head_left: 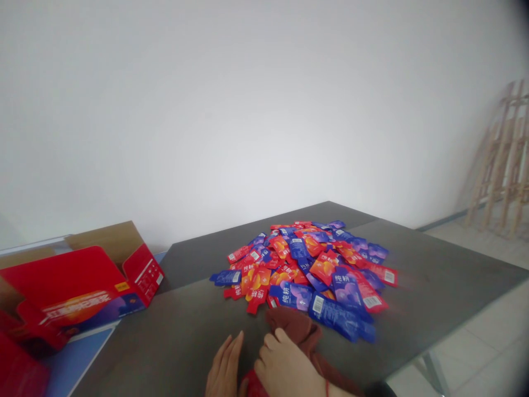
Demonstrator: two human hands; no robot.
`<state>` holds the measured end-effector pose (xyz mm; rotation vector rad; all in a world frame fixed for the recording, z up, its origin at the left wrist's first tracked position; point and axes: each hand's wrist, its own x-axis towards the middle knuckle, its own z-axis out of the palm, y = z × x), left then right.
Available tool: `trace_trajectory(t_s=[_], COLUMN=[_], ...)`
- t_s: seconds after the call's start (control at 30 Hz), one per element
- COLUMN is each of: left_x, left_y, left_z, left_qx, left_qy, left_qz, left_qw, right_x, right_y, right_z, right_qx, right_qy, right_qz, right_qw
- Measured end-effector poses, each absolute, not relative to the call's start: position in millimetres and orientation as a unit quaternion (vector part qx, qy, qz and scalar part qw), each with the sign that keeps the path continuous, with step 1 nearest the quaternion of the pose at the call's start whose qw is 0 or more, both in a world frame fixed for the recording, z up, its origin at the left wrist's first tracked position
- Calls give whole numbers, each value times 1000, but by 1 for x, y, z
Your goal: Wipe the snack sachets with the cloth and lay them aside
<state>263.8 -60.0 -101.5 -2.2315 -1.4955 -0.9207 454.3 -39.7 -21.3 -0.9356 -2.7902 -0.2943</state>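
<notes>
A heap of several red and blue sachets (309, 270) lies in the middle of the dark grey table (433, 275). At the table's near edge a dark red cloth (303, 330) sits bunched just in front of the heap. My right hand (285, 366) rests on the cloth with its fingers curled over it. A red string shows at that wrist. Beside it, my left hand (225, 366) lies flat on the table with its fingers stretched out and nothing in it.
An open red carton (74, 292) with its flaps up stands at the left on a blue surface (74, 361). A white wall rises behind the table. Wooden frames (504, 160) lean against the wall at the far right, over a tiled floor.
</notes>
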Motion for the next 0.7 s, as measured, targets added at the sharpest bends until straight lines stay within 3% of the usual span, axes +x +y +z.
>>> trace_trajectory(t_s=[0.3, 0.43, 0.7], left_x=[250, 261, 252], left_y=[-57, -60, -58], left_z=[-96, -98, -95], left_qx=[-811, -781, -806], left_qy=[-487, -524, -494], left_qz=[-268, -298, -277], left_qw=[183, 161, 170], right_x=[493, 505, 447], right_y=[-34, -31, -34], right_z=[-39, -36, -31], right_qx=[-148, -170, -183], right_qy=[-976, -972, -960], right_qz=[-83, -84, -113], right_qw=[140, 138, 178])
